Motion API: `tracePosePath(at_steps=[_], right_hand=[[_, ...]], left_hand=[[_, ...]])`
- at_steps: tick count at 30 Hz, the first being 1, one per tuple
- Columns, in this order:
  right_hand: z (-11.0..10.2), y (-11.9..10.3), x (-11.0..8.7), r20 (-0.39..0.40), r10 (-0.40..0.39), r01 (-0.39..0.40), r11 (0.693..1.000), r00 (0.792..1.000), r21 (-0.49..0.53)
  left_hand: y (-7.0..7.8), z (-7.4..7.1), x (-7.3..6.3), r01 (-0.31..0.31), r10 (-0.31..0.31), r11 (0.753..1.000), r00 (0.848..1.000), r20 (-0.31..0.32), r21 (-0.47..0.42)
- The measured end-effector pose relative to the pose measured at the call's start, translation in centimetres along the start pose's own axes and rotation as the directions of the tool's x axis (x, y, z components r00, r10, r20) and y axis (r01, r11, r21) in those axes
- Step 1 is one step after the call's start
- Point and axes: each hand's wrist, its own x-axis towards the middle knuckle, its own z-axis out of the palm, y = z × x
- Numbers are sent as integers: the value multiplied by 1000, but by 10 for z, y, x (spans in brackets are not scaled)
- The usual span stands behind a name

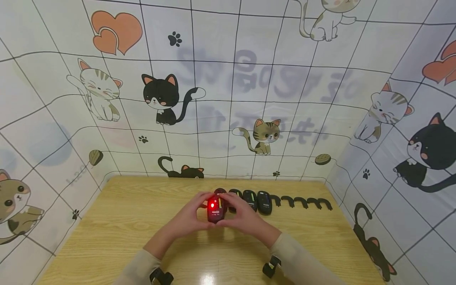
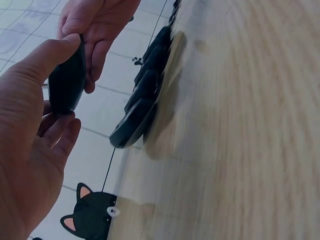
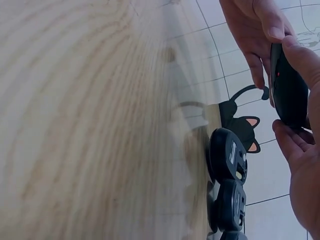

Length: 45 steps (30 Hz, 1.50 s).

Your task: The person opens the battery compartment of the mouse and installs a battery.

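Both hands hold a dark computer mouse (image 1: 215, 213) raised over the table, its underside with a glowing red light facing the head camera. My left hand (image 1: 194, 213) grips its left side, thumb at the near end and fingers toward the far end. From the other side my right hand (image 1: 244, 213) grips it the same way. The left wrist view shows the mouse (image 2: 68, 82) edge-on between the thumbs and fingers. Behind it, a row of black mice (image 1: 264, 202) lies underside up on the table, partly hidden by the hands.
Several black curved pieces (image 1: 301, 202) continue the row to the right on the wooden table (image 1: 142, 209). A cloth printed with cats (image 1: 213, 91) hangs behind and at both sides. Each wrist wears a small black camera (image 1: 271, 266).
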Motion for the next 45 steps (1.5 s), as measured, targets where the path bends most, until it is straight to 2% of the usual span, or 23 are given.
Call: tracePosePath(at_steps=[10, 16, 26, 32, 35, 45], right_hand=[[8, -3, 25, 59, 11, -4, 992, 998, -129], [9, -3, 39, 99, 17, 1, 984, 995, -177], [13, -3, 58, 139, 31, 3, 972, 990, -236], [18, 4, 70, 135, -14, 53, 956, 991, -290], [21, 7, 74, 135, -8, 50, 951, 991, -305], [30, 23, 86, 139, 14, 41, 923, 990, -383]], left_hand=[[-7, -20, -1, 23, -21, 993, 1000, -22, 116], [-12, -30, 1, 15, -11, 986, 1000, -23, 166], [-19, -40, 6, 45, -41, 977, 999, -22, 210], [-24, -45, 9, 27, -25, 970, 1000, -13, 243], [-27, -47, 11, 11, -9, 968, 1000, -7, 249], [-45, -46, 19, 19, -25, 956, 1000, 14, 292]])
